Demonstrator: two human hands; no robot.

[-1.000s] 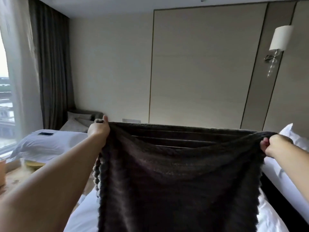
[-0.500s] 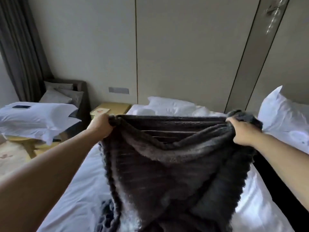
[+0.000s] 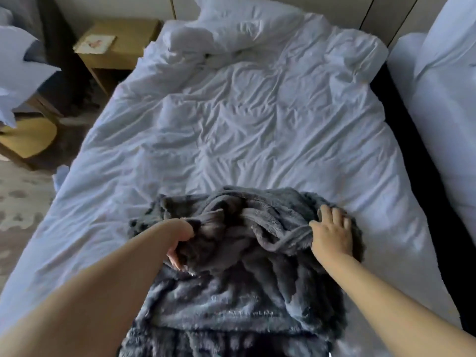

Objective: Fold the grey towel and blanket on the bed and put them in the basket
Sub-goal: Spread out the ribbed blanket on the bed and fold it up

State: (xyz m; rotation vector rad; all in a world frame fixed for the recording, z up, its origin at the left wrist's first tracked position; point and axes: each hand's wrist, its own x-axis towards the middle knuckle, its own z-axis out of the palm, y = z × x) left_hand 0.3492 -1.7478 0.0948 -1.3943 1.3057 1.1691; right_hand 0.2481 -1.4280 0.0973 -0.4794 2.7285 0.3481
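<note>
A dark grey fluffy blanket (image 3: 231, 292) lies bunched on the near end of the white bed (image 3: 257, 130). My left hand (image 3: 180, 243) curls its fingers into a fold on the blanket's left side and grips it. My right hand (image 3: 332, 233) lies flat with spread fingers on the blanket's right edge, pressing it onto the bed. The blanket's far edge is rumpled into ridges between my hands. No towel or basket is in sight.
A white pillow (image 3: 239, 19) lies at the head of the bed. A wooden nightstand (image 3: 116, 45) stands at the far left, with a low wooden table (image 3: 25, 137) nearer. A second white bed (image 3: 443, 99) runs along the right, across a dark gap.
The blanket, held up and stretched between both hands before, has come down onto the bed. My right hand has let go of its corner and now lies flat. My view has tipped downward.
</note>
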